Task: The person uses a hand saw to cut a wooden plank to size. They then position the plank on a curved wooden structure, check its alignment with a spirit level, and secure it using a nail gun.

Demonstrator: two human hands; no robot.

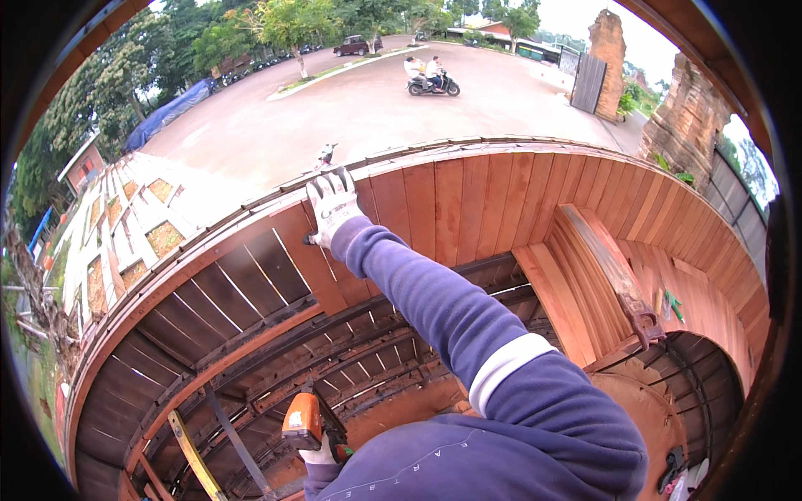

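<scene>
My right hand point(332, 204), in a white and grey glove, reaches up and left across the view. Its fingers hook over the top edge of a reddish-brown wooden plank point(311, 260), the last one in the curved row of planks, with the thumb against its face. Low in the view, my left hand point(317, 453), also gloved, grips an orange and black cordless power tool point(302, 422). The tool's working end is partly hidden, so its exact kind cannot be told. Next to the held plank, the fitted wooden cladding point(451, 209) continues to the right.
Dark slatted framing point(209, 309) curves below and left. A yellow spirit level point(192, 455) leans at lower left. Stacked boards and a curved timber point(601, 259) stand at right. Beyond the edge, two people ride a motorbike point(433, 84) across a paved yard, with a dark car point(357, 46) behind.
</scene>
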